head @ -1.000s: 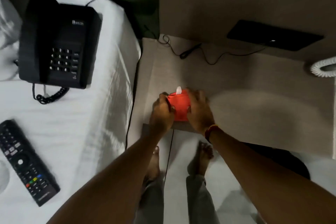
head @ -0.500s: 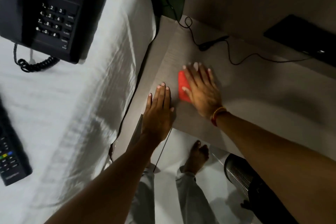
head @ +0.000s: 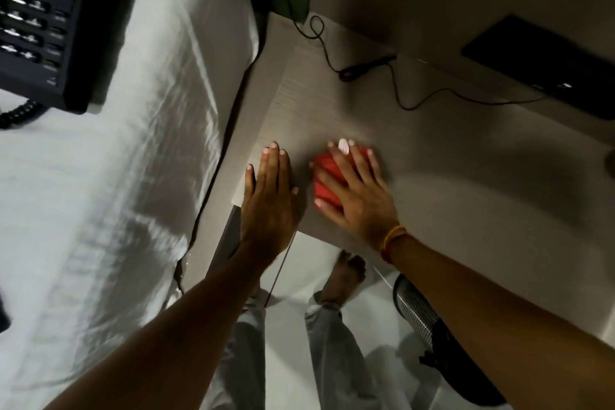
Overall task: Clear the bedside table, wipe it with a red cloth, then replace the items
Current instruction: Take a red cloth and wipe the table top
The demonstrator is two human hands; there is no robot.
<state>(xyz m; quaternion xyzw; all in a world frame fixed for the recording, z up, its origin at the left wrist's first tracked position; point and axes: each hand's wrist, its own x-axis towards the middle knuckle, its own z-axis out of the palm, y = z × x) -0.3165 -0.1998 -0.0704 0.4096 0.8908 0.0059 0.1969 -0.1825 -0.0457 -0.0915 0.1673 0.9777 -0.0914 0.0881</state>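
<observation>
With the phone (head: 40,27) moved to the bed (head: 133,176), right hand (head: 356,193) presses red cloth (head: 324,180) flat; left hand (head: 269,200), open, steadies on table (head: 466,210).

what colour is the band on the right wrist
Orange-yellow with a red strand, on the wrist band of the right hand, seen in the head view.

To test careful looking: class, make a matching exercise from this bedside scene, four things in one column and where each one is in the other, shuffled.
Things:
1. red cloth
2. telephone
3. left hand
4. cable

Places:
A. on the white bed sheet
B. flat on the table's near left corner
C. under the right hand
D. along the table's back edge

Pairs: 1-C, 2-A, 3-B, 4-D
</observation>
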